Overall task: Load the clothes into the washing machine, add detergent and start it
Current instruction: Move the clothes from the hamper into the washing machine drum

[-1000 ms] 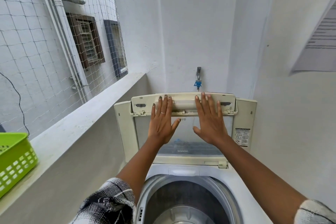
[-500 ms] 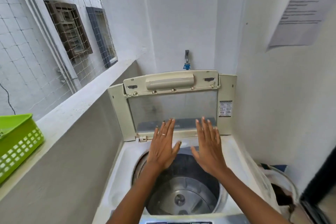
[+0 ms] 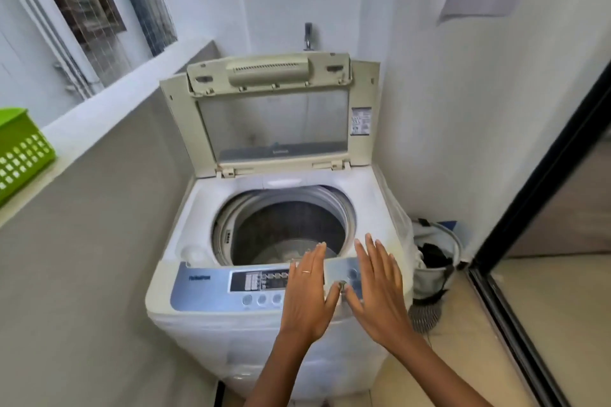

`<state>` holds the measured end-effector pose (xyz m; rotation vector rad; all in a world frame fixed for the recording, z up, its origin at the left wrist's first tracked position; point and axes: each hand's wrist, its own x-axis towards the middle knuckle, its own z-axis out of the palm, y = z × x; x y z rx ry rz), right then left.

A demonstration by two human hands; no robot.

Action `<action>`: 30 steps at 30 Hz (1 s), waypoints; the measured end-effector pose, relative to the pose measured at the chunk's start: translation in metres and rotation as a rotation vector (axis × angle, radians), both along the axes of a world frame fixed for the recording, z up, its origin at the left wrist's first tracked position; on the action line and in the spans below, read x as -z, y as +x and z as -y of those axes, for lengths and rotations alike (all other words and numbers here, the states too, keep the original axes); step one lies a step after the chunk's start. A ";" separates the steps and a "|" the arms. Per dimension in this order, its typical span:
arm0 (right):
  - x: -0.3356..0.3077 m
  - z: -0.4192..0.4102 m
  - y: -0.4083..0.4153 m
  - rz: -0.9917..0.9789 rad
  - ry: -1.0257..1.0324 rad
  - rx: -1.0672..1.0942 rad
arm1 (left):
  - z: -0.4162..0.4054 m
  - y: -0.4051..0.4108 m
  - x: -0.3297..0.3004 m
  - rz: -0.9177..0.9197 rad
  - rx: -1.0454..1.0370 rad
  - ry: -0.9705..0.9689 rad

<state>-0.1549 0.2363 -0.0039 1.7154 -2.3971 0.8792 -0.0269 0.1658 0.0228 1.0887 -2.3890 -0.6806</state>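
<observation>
A white top-loading washing machine [image 3: 231, 334] stands in the corner with its lid [image 3: 274, 116] folded upright against the wall. Its drum [image 3: 284, 231] looks dark, with no clothes visible inside. My left hand [image 3: 309, 294] and my right hand [image 3: 380, 291] hover side by side over the blue control panel [image 3: 205, 291], fingers straight, holding nothing. A ring is on my left hand. A laundry basket [image 3: 436, 251] with dark and light clothes sits on the floor to the machine's right.
A green plastic basket [image 3: 20, 149] rests on the ledge at left. A tap [image 3: 308, 35] is on the wall behind the lid. A black-framed sliding door [image 3: 529, 208] stands at right, and tiled floor lies in front of it.
Both hands have come away from the raised lid and drawn back over the control panel. The view has pulled back and tilted down, bringing the whole machine and the laundry basket into sight.
</observation>
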 end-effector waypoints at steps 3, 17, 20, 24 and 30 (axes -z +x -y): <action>-0.004 -0.030 -0.019 0.016 0.028 0.088 | -0.026 -0.017 -0.001 -0.021 0.020 0.043; 0.047 -0.060 -0.190 0.349 0.185 0.356 | -0.074 -0.219 0.013 -0.075 0.348 0.178; 0.074 -0.044 -0.257 0.451 0.264 0.410 | -0.053 -0.290 0.050 -0.011 0.265 0.338; 0.118 -0.029 -0.339 0.514 0.440 0.443 | -0.024 -0.365 0.112 0.168 0.135 0.611; 0.191 0.014 -0.417 0.514 0.685 0.270 | 0.013 -0.416 0.202 0.385 -0.135 0.865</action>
